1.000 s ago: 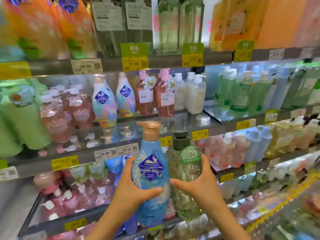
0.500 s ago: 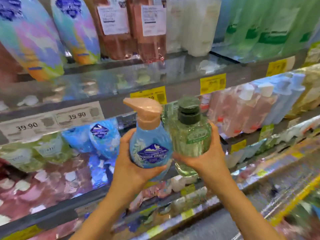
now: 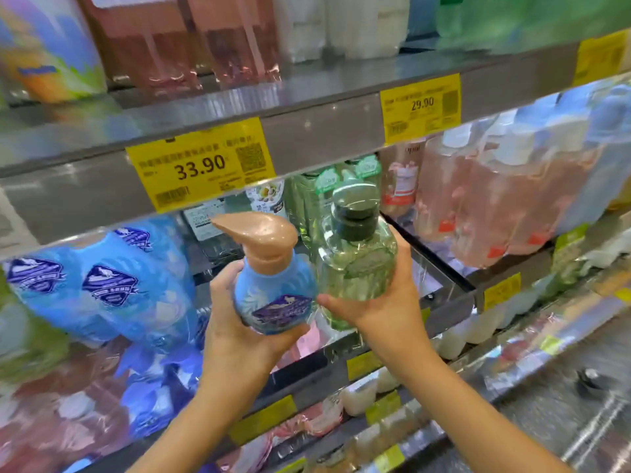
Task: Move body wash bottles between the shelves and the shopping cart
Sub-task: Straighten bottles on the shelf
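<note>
In front of the middle shelf (image 3: 307,138), the left hand (image 3: 239,339) wraps its fingers and thumb round the body of a blue bottle (image 3: 273,295) with a tan pump, and the right hand (image 3: 386,302) grips a green bottle (image 3: 355,264) with a dark cap from the side and below. The 2 bottles stand upright, just beside each other, level with the bay under the shelf's front edge, where a yellow tag (image 3: 201,165) reads 33.90 and a second tag (image 3: 421,105) reads 29.90.

The step in hand looks like restocking: both bottles are held up to the shelving and no cart is in view. More blue bottles (image 3: 112,285) stand at the left of the bay, and green ones (image 3: 327,186) stand deep behind the held pair, so each bottle seems to face its own row.

The next move calls for passing each pump under the shelf edge above, which hangs close over the tan pump. Open room shows in front of the green row, at the bay's front edge; the blue row looks packed, so that bottle has less space to slide in.
</note>
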A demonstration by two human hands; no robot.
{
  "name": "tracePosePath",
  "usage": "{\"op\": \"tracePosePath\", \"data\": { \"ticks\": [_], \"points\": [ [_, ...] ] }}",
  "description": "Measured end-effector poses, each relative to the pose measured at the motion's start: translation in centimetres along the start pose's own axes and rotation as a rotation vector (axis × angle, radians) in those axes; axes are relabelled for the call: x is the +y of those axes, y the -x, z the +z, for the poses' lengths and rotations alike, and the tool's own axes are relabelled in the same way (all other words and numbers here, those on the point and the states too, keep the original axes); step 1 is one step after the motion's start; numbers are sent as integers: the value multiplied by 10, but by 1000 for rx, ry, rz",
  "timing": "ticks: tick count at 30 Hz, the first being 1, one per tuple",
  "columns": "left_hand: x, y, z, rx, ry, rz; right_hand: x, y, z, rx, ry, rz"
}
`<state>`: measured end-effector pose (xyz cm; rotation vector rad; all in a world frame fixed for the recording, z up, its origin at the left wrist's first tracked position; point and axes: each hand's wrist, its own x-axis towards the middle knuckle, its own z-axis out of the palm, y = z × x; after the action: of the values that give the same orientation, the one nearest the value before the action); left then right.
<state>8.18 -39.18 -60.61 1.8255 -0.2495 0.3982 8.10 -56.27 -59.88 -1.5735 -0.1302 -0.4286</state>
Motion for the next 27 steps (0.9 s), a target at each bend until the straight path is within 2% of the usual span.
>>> {"op": "tracePosePath", "data": {
  "ticks": [14,21,27],
  "points": [
    [-22,-25,21,29,169,-78,33,-18,-3,-7,179,126],
    [-45,-6,19,-28,205,-195,38,-7,-6,-48,536,144],
    [-50,-8,18,-53,197,-221,42,-15,-13,-11,562,203]
  ]
}}
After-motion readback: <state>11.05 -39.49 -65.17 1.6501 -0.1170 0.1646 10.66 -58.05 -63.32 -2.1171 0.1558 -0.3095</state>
